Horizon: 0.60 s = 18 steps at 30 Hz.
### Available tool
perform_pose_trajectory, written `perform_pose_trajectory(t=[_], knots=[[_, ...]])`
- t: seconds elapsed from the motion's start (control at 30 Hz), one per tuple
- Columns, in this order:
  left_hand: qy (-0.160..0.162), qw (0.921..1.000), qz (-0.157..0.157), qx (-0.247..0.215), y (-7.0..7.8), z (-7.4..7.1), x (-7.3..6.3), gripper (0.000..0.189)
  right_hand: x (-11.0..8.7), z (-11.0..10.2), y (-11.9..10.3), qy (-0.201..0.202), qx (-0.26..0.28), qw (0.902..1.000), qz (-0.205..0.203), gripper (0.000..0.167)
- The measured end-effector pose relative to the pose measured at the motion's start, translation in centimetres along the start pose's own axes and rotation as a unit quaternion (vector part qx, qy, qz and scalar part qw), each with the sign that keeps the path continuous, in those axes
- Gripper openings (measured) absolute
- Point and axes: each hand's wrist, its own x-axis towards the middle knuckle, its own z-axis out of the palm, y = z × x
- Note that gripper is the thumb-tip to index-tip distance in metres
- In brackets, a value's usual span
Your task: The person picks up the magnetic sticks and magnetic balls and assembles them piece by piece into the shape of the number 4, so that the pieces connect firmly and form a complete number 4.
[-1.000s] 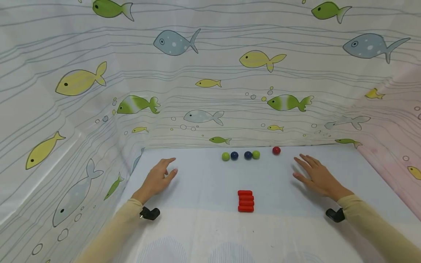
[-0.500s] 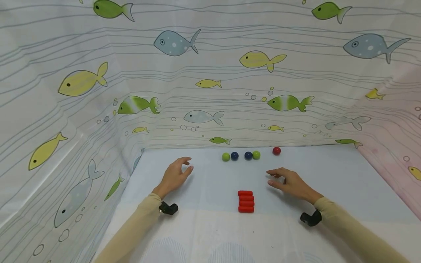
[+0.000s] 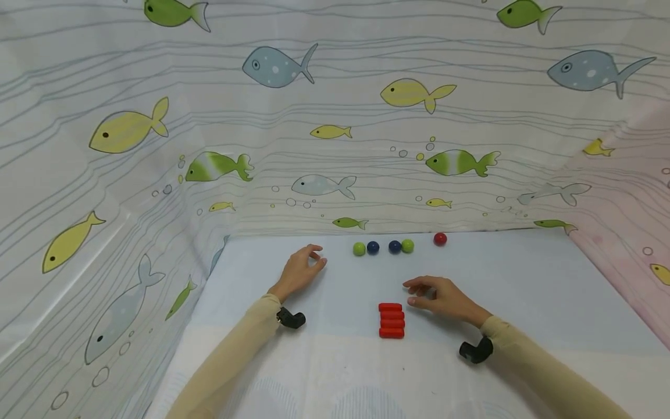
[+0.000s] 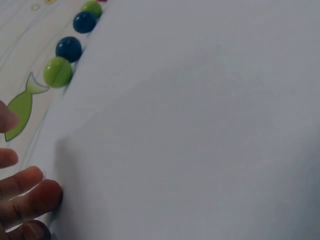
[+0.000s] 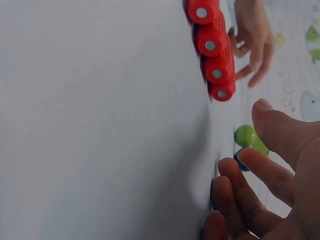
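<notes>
Several red rods (image 3: pixel 391 323) lie side by side on the white table (image 3: pixel 335 372); the right wrist view shows pale round discs on the ends of these red rods (image 5: pixel 217 73). My right hand (image 3: pixel 442 298) hovers just right of and behind them, fingers loosely bent and thumb apart, touching none. To the left, my left hand (image 3: pixel 299 270) is held over the table with nothing in it. Nearest to it is a green ball (image 3: pixel 359 249), beside a dark blue ball (image 3: pixel 373 248). Another blue ball (image 3: pixel 395 247) touches a second green ball (image 3: pixel 407 246).
A red ball (image 3: pixel 440 239) sits apart at the back right. Behind the table's far edge rises a fish-patterned curtain (image 3: pixel 377 151), which also hangs along both sides. Each wrist carries a small black camera (image 3: pixel 291 318).
Both hands have moved inward: the left to the right and slightly farther away, the right leftward and nearer to the red rods. Rods and balls stay where they were.
</notes>
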Motion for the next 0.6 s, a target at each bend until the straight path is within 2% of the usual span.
perform_pose_trajectory(t=[0.27,0.6], knots=[[-0.017,0.9996,-0.018,-0.011,0.8,1.1,2.0,0.049,0.2,0.6,-0.6,-0.011,-0.005,0.9999,-0.002,0.038],[-0.015,0.999,-0.039,-0.014,1.4,2.2,3.9,0.055,0.1,1.2,-0.9,-0.007,-0.014,0.9998,-0.013,0.031]])
